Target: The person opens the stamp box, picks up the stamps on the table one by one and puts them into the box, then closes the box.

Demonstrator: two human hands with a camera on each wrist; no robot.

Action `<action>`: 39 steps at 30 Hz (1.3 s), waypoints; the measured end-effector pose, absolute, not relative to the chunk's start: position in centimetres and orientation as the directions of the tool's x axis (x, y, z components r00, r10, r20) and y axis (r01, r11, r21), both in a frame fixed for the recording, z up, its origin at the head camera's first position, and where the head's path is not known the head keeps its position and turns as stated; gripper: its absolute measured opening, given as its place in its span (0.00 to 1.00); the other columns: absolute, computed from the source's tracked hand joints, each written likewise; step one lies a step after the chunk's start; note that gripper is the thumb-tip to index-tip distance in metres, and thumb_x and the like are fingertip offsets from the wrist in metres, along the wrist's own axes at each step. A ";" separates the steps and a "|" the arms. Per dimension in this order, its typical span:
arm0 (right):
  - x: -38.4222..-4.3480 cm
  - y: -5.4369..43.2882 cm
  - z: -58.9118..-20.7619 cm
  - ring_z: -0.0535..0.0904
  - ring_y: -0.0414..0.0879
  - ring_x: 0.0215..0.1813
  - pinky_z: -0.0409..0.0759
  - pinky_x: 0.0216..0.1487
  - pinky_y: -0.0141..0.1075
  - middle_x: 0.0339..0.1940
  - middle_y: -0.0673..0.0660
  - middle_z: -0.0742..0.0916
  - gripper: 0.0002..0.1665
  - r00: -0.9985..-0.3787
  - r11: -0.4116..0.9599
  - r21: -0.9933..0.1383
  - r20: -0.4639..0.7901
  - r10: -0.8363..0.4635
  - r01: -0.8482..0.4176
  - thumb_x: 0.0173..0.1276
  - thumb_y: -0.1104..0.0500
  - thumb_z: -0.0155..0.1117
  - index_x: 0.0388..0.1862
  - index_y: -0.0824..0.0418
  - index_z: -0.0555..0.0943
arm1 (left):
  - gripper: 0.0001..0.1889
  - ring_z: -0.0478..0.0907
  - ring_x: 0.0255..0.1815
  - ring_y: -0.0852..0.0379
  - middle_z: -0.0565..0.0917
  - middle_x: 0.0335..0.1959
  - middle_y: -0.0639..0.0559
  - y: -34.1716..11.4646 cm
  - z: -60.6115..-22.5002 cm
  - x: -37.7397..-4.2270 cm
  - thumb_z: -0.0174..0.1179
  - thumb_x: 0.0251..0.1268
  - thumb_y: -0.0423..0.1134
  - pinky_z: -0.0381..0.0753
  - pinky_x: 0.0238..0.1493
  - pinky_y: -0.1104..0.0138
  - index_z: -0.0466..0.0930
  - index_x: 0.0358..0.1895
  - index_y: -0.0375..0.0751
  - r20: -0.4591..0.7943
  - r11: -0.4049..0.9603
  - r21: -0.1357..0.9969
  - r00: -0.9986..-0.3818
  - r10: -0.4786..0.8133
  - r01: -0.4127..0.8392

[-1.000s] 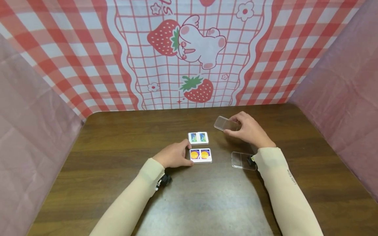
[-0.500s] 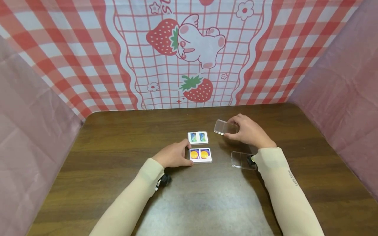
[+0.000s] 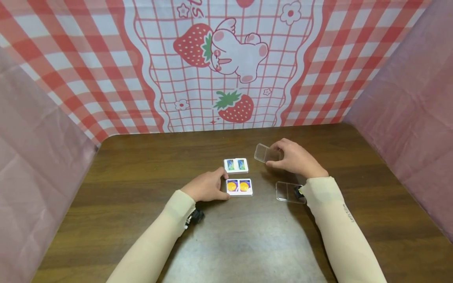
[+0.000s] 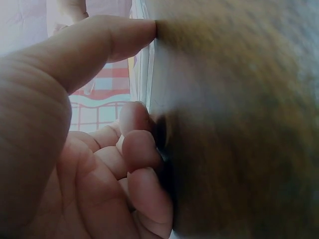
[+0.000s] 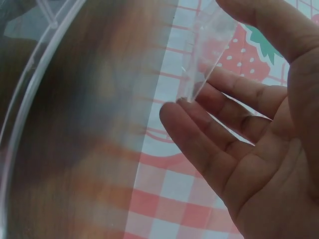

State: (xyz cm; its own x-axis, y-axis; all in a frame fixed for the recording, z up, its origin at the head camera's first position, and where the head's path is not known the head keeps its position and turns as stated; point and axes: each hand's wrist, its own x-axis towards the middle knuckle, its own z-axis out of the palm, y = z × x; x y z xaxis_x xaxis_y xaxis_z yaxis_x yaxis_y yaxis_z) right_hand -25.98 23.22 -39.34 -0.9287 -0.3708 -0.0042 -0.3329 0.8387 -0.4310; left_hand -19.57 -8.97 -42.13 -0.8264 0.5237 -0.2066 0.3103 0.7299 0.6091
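In the head view, a flat case with two orange-fruit pictures (image 3: 239, 187) lies at the middle of the table. My left hand (image 3: 207, 185) holds its left end between thumb and fingertips; the left wrist view shows the case's clear edge (image 4: 149, 69) between them. Just behind lies a similar case with two blue-green pictures (image 3: 236, 165). My right hand (image 3: 295, 158) pinches a clear plastic lid (image 3: 261, 153) by its right side, raised and tilted, to the right of that case. The right wrist view shows the lid (image 5: 207, 47) between thumb and fingers.
Another clear plastic lid (image 3: 284, 191) lies on the table under my right wrist, partly covered by the wrist camera. A red-checked strawberry cloth (image 3: 233, 70) hangs along the table's back edge. Pink cloths (image 3: 400, 98) hang at both sides.
The lid in my right hand has come slightly nearer and lower, and its tilt has changed. My left hand stays at the orange-fruit case.
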 end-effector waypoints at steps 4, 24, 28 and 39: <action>-25.9 23.2 -39.3 0.78 0.53 0.47 0.81 0.49 0.51 0.55 0.60 0.82 0.37 -0.921 0.833 -0.430 -0.007 -0.389 -0.348 0.62 0.44 0.79 0.63 0.64 0.79 | 0.29 0.74 0.26 0.58 0.80 0.28 0.52 -9.0 -42.2 -19.6 0.76 0.59 0.50 0.74 0.33 0.64 0.72 0.58 0.46 -0.207 0.730 0.609 -0.826 0.524 0.311; -25.5 22.3 -39.2 0.79 0.51 0.47 0.82 0.49 0.50 0.53 0.56 0.84 0.37 -0.915 0.837 -0.414 -0.020 -0.403 -0.359 0.60 0.39 0.79 0.60 0.59 0.81 | 0.29 0.74 0.27 0.58 0.79 0.28 0.53 -9.1 -42.4 -19.6 0.76 0.59 0.50 0.74 0.34 0.64 0.71 0.58 0.46 -0.204 0.728 0.610 -0.826 0.526 0.313; -25.3 22.0 -39.1 0.79 0.50 0.46 0.82 0.48 0.50 0.52 0.55 0.84 0.37 -0.915 0.842 -0.405 -0.029 -0.402 -0.357 0.59 0.39 0.79 0.60 0.58 0.81 | 0.29 0.74 0.27 0.58 0.79 0.28 0.53 -9.1 -42.2 -19.6 0.76 0.59 0.50 0.74 0.34 0.64 0.71 0.58 0.46 -0.207 0.726 0.613 -0.823 0.529 0.312; -25.1 21.7 -39.3 0.80 0.50 0.46 0.82 0.48 0.50 0.51 0.55 0.85 0.36 -0.902 0.837 -0.389 -0.031 -0.430 -0.385 0.59 0.39 0.79 0.59 0.58 0.81 | 0.29 0.75 0.28 0.59 0.79 0.29 0.53 -9.0 -42.1 -19.4 0.76 0.59 0.49 0.74 0.35 0.64 0.72 0.58 0.47 -0.207 0.730 0.610 -0.828 0.521 0.307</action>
State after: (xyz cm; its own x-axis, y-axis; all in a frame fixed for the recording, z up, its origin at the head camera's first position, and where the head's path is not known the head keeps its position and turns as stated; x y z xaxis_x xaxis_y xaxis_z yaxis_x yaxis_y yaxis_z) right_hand -25.12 21.75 -39.25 -0.9025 -0.4296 -0.0312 -0.3849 0.8369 -0.3891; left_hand -19.44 -9.04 -42.14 -0.8279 0.5213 -0.2069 0.3072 0.7301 0.6104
